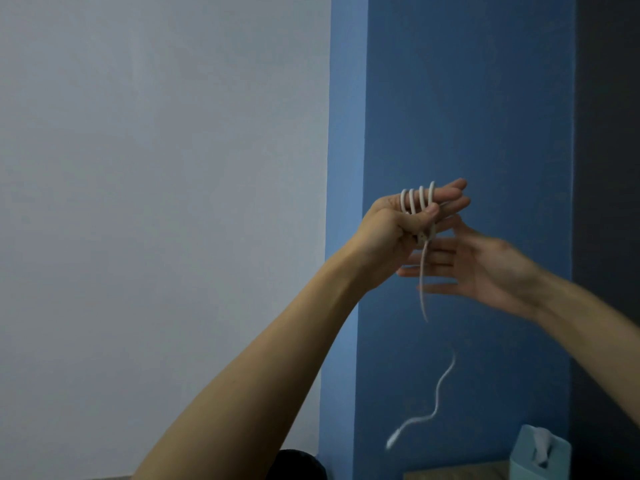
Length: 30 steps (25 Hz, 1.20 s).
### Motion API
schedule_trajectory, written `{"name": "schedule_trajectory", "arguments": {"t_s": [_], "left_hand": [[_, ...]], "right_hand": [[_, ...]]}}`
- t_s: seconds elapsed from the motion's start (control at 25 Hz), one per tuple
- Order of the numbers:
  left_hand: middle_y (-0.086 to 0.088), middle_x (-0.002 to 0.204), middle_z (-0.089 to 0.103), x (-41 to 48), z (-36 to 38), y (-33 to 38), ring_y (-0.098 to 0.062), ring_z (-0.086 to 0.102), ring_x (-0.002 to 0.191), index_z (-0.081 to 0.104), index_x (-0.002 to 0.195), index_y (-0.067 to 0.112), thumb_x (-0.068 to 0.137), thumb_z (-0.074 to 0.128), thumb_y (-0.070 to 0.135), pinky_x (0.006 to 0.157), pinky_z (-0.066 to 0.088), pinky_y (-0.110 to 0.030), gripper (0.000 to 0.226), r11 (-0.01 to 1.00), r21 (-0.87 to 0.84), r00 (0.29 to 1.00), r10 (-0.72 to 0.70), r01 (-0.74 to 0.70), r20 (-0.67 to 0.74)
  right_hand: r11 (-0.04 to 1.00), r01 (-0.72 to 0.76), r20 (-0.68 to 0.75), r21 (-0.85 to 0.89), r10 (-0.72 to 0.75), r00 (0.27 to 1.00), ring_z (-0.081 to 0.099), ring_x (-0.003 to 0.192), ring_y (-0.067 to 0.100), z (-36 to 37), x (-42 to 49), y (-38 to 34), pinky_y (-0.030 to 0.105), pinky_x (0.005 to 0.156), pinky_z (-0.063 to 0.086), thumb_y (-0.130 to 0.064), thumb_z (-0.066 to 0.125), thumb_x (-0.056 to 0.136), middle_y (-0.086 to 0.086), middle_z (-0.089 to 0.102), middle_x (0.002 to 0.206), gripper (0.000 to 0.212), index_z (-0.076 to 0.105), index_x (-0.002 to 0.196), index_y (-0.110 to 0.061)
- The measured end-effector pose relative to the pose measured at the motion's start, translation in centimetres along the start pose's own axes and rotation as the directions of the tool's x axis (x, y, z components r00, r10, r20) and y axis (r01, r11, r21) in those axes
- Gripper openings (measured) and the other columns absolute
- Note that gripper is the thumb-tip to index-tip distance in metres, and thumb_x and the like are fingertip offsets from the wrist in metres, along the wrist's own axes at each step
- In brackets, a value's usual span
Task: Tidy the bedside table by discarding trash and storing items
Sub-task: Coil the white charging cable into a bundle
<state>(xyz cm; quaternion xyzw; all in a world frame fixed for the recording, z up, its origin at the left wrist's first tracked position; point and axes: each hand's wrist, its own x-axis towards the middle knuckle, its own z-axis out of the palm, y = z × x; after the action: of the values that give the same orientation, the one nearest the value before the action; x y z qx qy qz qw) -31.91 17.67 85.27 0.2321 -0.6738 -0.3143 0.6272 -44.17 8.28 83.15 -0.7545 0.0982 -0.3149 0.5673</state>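
Note:
A white charging cable [416, 199] is wound in several loops around the fingers of my left hand [391, 230], which is raised in front of the blue wall with the thumb pinning the loops. The cable's loose tail [437, 393] hangs down and swings, its plug end blurred near the bottom. My right hand [485, 268] is just right of and below the left, palm up, fingers spread and blurred, holding nothing that I can see.
A light-blue tissue box [540, 452] stands on the wooden bedside table [457, 472] at the bottom right. A dark round object [298, 465] shows at the bottom edge. A white wall is left, a blue wall centre, a dark panel right.

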Motion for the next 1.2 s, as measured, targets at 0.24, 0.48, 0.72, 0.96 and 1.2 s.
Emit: {"name": "schedule_trajectory", "arguments": {"t_s": [0.24,0.48,0.72,0.96,1.2], "left_hand": [[-0.021,0.146,0.042,0.2,-0.6,0.4,-0.024,0.052,0.119,0.041,0.132,-0.016,0.095,0.033,-0.01,0.095,0.048,-0.023,0.038,0.999,0.021,0.991,0.034,-0.032,-0.126],[-0.02,0.13,0.054,0.7,-0.6,0.3,-0.026,0.056,0.115,0.047,0.129,-0.012,0.096,0.037,-0.007,0.096,0.049,-0.03,0.035,0.998,0.057,0.983,0.02,-0.01,-0.181],[0.004,0.07,0.065,-0.9,-1.4,-0.3,0.005,0.054,0.066,0.063,0.078,0.0,0.081,0.05,-0.006,0.065,0.042,-0.007,0.015,0.807,0.59,1.0,-0.015,0.013,-0.001],[-0.007,0.083,0.073,-2.5,-1.4,-1.1,-0.024,0.07,0.091,0.064,0.09,0.001,0.096,0.03,0.019,0.091,0.052,-0.032,0.038,0.98,0.18,0.983,-0.11,0.083,0.149],[-0.009,0.09,0.072,-2.9,0.6,-1.9,-0.018,0.071,0.086,0.059,0.093,0.005,0.089,0.037,-0.004,0.093,0.052,-0.032,0.024,0.998,0.05,0.956,-0.058,0.046,0.288]], "right_hand": [[0.993,0.114,-0.06,0.006,-0.113,0.992,0.061,0.054,0.012,1.8,-0.9,-0.7,0.028,0.056,0.055,-0.02,0.062,0.076,0.002,0.06,0.063,0.02,0.066,0.092,-0.009],[0.611,0.035,-0.077,-0.791,-0.157,0.985,0.049,0.05,0.013,5.2,-2.1,-0.4,0.029,0.05,0.044,-0.025,0.038,0.096,-0.001,0.051,0.062,0.026,0.062,0.099,-0.014],[0.007,0.285,0.265,-0.958,-0.346,0.9,0.049,0.055,-0.003,4.3,-5.0,-6.0,0.015,0.052,0.029,-0.04,0.046,0.085,-0.02,0.053,0.055,0.021,0.063,0.074,-0.037],[0.408,0.472,0.143,-0.782,-0.619,0.772,0.042,0.045,0.009,0.1,-2.5,-7.6,0.018,0.049,0.034,-0.025,0.061,0.083,0.001,0.053,0.051,0.019,0.066,0.064,-0.027],[0.841,0.373,-0.151,-0.391,-0.458,0.876,0.044,0.04,0.006,0.8,-1.4,-2.4,0.013,0.036,0.034,-0.044,0.072,0.068,-0.002,0.053,0.045,0.022,0.069,0.059,-0.024]]}}
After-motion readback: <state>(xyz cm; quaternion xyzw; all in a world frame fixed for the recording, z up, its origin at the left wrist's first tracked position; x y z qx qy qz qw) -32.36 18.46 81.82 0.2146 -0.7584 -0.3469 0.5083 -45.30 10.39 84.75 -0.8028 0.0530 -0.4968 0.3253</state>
